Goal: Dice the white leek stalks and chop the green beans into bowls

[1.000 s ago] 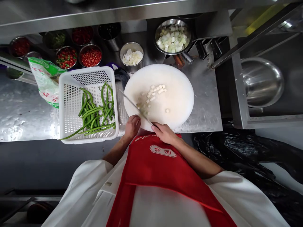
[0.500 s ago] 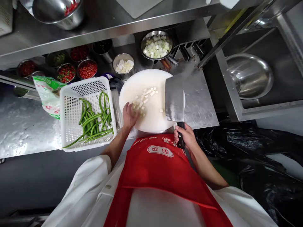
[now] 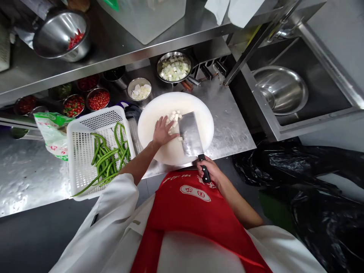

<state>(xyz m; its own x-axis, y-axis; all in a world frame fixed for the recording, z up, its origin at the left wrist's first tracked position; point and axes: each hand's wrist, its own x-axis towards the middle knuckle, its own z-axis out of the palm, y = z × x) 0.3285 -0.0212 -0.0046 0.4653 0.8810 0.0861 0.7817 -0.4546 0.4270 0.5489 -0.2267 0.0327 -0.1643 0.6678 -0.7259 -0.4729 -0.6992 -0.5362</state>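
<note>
Small white cubes [image 3: 175, 115] of cut food lie in a cluster on the round white cutting board [image 3: 203, 110]. Over the board's left part, my left hand [image 3: 163, 131] is open with its fingers spread, beside the cubes and covering some of them. My right hand [image 3: 208, 169] is wrapped round the black handle of a cleaver [image 3: 190, 134]. The broad blade lies low over the board, its left edge close to the cubes. One cube sits between my left thumb and the blade. Whether the blade touches the board I cannot tell.
Left of the board, a white plastic basket [image 3: 76, 151] holds green long beans [image 3: 106, 159]. Behind stand a bowl of pale cubes [image 3: 174, 68], a pot of white slices [image 3: 141, 91] and several containers of chopped red chillies [image 3: 98, 99]. A steel shelf [image 3: 113, 51] overhangs; a sink [image 3: 313, 76] is right.
The cleaver has come down and left onto the board beside the cubes. My left hand has spread its fingers, and the cubes are gathered closer together. The camera view has shifted.
</note>
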